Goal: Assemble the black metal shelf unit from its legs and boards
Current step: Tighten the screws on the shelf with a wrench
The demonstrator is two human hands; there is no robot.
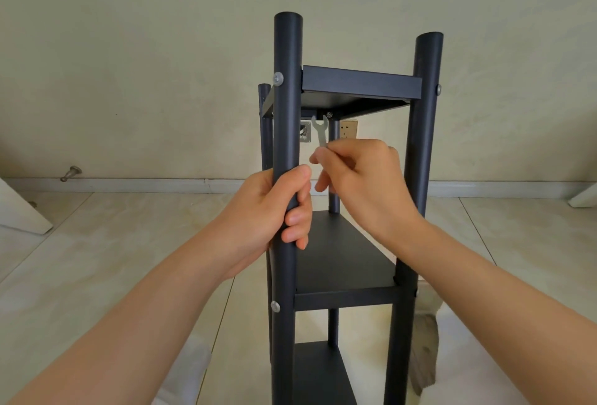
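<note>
The left hand [258, 211] is closed around the near-left leg [287, 114], thumb and fingers wrapped about the tube between the top and middle boards; this grip appears meant to steady the frame against the turning force applied by the other hand. The right hand [365, 178] pinches the lower end of a small flat wrench [320, 133] between thumb and fingertips, the remaining fingers loosely curled. The wrench stands nearly upright, its open end just below a nut [329, 114] under the far edge of the top board [358, 83]; whether it is seated on the nut cannot be told.

The shelf unit [400, 324] stands upright on the tiled floor [97, 259], close to the wall [129, 49]. The top board, middle board [342, 253] and bottom board [319, 372] sit between the four legs. A silver bolt head [277, 78] shows on the outside of the near-left leg at the top board's corner, with others at the near-right leg [423, 120] and at the middle board. The assembly thus appears nearly complete, with the fasteners under tightening.
</note>
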